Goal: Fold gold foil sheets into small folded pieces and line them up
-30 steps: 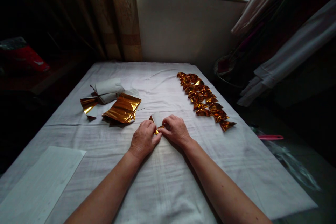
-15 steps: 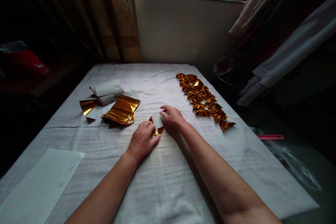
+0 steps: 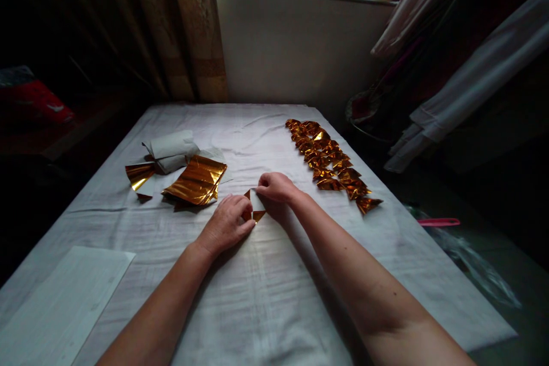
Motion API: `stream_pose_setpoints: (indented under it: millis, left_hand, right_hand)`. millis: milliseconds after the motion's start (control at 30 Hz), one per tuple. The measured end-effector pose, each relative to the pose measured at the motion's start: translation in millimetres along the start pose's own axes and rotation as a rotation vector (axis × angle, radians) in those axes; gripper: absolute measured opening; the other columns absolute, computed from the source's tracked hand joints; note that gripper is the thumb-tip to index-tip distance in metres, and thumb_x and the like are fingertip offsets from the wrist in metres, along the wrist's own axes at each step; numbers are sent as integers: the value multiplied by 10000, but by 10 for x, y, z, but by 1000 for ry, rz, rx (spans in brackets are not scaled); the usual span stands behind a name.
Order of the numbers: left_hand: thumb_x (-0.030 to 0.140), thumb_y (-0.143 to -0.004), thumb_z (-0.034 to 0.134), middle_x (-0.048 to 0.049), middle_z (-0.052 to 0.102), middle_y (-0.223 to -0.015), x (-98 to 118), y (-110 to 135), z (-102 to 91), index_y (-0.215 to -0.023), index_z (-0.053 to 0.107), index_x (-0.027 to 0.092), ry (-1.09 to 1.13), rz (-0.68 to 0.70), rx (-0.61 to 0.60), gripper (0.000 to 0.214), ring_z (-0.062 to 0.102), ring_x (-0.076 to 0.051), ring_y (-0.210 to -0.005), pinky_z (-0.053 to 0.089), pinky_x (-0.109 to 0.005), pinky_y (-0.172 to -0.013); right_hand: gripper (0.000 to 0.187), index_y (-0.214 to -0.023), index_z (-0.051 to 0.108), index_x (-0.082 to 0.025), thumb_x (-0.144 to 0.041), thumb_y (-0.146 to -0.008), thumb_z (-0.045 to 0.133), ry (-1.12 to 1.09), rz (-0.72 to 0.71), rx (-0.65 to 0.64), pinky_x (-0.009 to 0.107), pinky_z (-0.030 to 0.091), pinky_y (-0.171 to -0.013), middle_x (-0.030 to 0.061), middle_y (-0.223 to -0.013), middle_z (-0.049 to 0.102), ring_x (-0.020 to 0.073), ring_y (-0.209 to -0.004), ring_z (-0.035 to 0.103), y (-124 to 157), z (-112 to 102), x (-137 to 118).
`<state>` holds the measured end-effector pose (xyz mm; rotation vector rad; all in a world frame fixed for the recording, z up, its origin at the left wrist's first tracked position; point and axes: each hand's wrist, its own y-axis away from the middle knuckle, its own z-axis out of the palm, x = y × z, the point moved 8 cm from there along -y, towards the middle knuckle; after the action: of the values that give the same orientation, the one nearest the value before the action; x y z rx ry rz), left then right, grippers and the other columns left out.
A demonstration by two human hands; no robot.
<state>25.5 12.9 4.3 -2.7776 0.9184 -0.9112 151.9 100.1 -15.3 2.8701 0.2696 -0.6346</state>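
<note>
A small gold foil paper piece (image 3: pixel 256 209), white on its inner side, lies on the white cloth (image 3: pixel 266 291) in the middle of the table. My left hand (image 3: pixel 225 226) presses its near left edge with closed fingers. Just behind it, my right hand (image 3: pixel 274 187) pinches the paper's far upper corner. Both hands grip the same piece.
A row of several folded gold pieces (image 3: pixel 332 163) runs along the right side. At the left lie a stack of gold foil sheets (image 3: pixel 196 180), a loose gold sheet (image 3: pixel 138 174) and a white paper roll (image 3: pixel 171 148). A white sheet (image 3: pixel 64 303) lies near left.
My right hand has moved from beside the left hand up to the far corner of the piece. The left hand has shifted slightly left, still pressing on the paper.
</note>
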Motion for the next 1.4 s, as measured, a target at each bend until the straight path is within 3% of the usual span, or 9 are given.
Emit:
stream_pose_setpoints:
  millis: [167,367,467,567,700,767,867,1200,1400]
  left_hand:
    - [113,-766,571,-28,622,-981,33,-93,31,-888,538,233,-93,39,-17,175,570,-223,-963,426,-444,-986]
    - [99,-789,559,-98,577,-1212,64,-161,128,-1230,514,214,-71,113,30,458,551,-236,-1141,470,-404,-1000]
    - [77,-802,549,-109,561,-1284,77,-127,151,-1319,485,224,-136,146,52,542,532,-243,-1207,405,-458,-1085]
    - [90,-840,558,-93,601,-1266,118,-63,107,-1241,574,258,-277,156,103,436,538,-264,-1199,333,-529,-1117]
    - [152,-892,577,-67,668,-988,232,56,98,-948,673,226,-437,172,113,134,588,-237,-974,471,-407,-901]
    - [165,-908,568,-52,658,-883,301,121,153,-855,653,204,-490,184,83,107,583,-222,-882,479,-371,-810]
    - [150,-919,536,-54,662,-904,375,194,231,-903,640,199,-529,146,54,116,581,-218,-837,474,-360,-750]
    - [330,-909,579,-110,642,-1153,471,329,285,-1146,595,178,-387,59,47,283,591,-267,-1066,483,-405,-915]
    - [341,-899,597,-99,630,-1165,480,348,308,-1252,567,197,-401,69,7,383,582,-267,-1065,488,-405,-908]
  right_hand:
    - [128,-854,724,-222,-311,-835,635,-49,24,41,226,383,-616,3,-818,731,142,-734,616,174,-19,128]
    - [139,-926,694,-222,-237,-831,594,-103,53,116,229,407,-661,5,-859,723,146,-771,628,496,-22,268]
    - [194,-988,672,-232,-214,-814,589,-188,84,168,237,390,-623,-19,-752,698,146,-681,610,693,15,314]
    - [238,-1006,655,-233,-181,-785,583,-224,104,194,244,371,-596,-33,-696,670,149,-632,591,886,66,311]
    - [138,-895,678,-226,-219,-813,568,-299,-10,145,257,419,-661,-11,-776,696,151,-683,599,1056,111,237]
    - [218,-952,688,-224,-159,-789,559,-349,-97,89,257,450,-712,0,-849,709,151,-741,615,1088,126,227]
    - [325,-1018,696,-217,-82,-768,540,-331,-198,124,261,468,-781,29,-953,698,153,-829,625,1084,59,283]
    - [115,-873,733,-257,-248,-876,618,-226,-290,161,227,453,-703,8,-874,657,127,-763,612,1005,62,322]
    - [17,-849,651,-233,-219,-839,649,-242,-265,298,231,422,-665,-8,-820,654,129,-718,586,1010,43,274]
